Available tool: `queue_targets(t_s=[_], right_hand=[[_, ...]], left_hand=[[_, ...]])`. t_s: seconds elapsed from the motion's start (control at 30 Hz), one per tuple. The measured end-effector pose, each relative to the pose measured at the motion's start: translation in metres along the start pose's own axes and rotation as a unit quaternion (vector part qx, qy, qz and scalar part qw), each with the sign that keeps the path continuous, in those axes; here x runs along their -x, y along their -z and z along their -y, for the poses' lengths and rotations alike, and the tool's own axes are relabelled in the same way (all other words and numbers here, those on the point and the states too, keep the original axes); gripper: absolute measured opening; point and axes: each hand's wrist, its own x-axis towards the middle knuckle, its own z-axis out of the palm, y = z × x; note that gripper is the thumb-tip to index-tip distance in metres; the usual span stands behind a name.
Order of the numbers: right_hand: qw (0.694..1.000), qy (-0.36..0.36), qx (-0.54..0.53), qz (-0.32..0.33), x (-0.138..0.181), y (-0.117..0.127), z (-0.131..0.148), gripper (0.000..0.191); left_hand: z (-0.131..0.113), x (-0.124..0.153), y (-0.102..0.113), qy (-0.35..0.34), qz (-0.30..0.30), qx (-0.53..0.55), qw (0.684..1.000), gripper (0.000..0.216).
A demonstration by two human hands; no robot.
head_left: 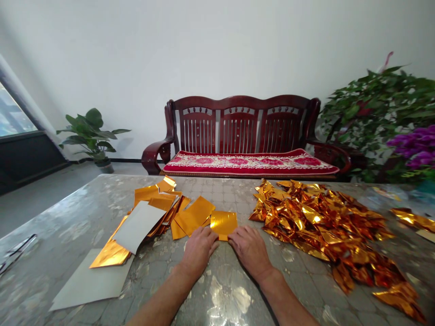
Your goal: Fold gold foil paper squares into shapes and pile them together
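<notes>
A sheet of gold foil paper (223,221) lies on the patterned tabletop in front of me, its near edge turned in a narrow strip. My left hand (201,246) presses the sheet's near left corner, fingers bent together on it. At the near right corner, my right hand (249,250) has its fingertips on the same edge. Just left of the sheet are loose gold foil papers (195,215), partly overlapping. Farther right spreads a large heap of folded gold foil pieces (312,217). The undersides of my fingers are hidden.
A pile of gold and white-backed sheets (141,226) lies left, with a pale sheet (97,280) nearer me. Scissors (16,253) lie at the far left. Clear plastic (384,197) sits at the right. Behind the table (234,190) stands a wooden bench (238,122) between plants.
</notes>
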Motion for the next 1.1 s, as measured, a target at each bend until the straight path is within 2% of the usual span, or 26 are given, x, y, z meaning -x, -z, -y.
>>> queue_targets(t_s=[0.2,0.27,0.33,0.4,0.5,0.57,0.63,0.7,0.8,0.9,1.0,1.1], right_hand=[[0.999,-0.006,0.02,-0.036,-0.004,-0.005,0.0,0.021],[0.998,-0.023,-0.016,-0.056,-0.004,-0.003,0.001,0.023],[0.991,-0.047,-0.097,-0.078,-0.005,0.002,0.002,0.026],[0.966,-0.09,-0.227,-0.088,-0.007,0.008,0.005,0.027],[0.886,-0.176,-0.423,-0.07,-0.012,0.014,0.006,0.027],[0.841,-0.213,-0.494,-0.049,-0.016,0.012,0.003,0.031],[0.829,-0.228,-0.51,-0.023,-0.017,0.007,-0.002,0.034],[0.85,-0.229,-0.474,0.016,-0.015,0.001,-0.007,0.032],[0.907,-0.202,-0.367,0.051,-0.011,-0.004,-0.012,0.024],[0.945,-0.162,-0.279,0.051,-0.008,-0.002,-0.01,0.019],[0.964,-0.139,-0.218,0.055,-0.009,0.001,-0.006,0.018],[0.971,-0.123,-0.191,0.07,-0.012,0.002,-0.005,0.016]], left_hand=[[0.004,-0.003,-0.004,-0.002,-0.034,0.003,0.999,0.015],[0.006,-0.003,-0.004,-0.004,-0.06,0.021,0.998,0.021],[0.007,-0.002,-0.001,-0.006,-0.094,0.085,0.992,0.027],[0.006,-0.002,0.003,0.003,-0.114,0.197,0.974,0.029],[0.005,-0.004,0.006,0.062,-0.105,0.382,0.916,0.031],[0.005,-0.006,0.005,0.106,-0.082,0.453,0.882,0.034],[0.006,-0.008,0.001,0.128,-0.064,0.454,0.88,0.036],[0.007,-0.009,-0.005,0.128,-0.055,0.398,0.907,0.033],[0.008,-0.01,-0.01,0.104,-0.056,0.295,0.948,0.025],[0.008,-0.012,-0.01,0.072,-0.073,0.237,0.966,0.016],[0.008,-0.013,-0.009,0.047,-0.067,0.205,0.975,0.01],[0.009,-0.014,-0.008,0.035,-0.06,0.185,0.98,0.01]])
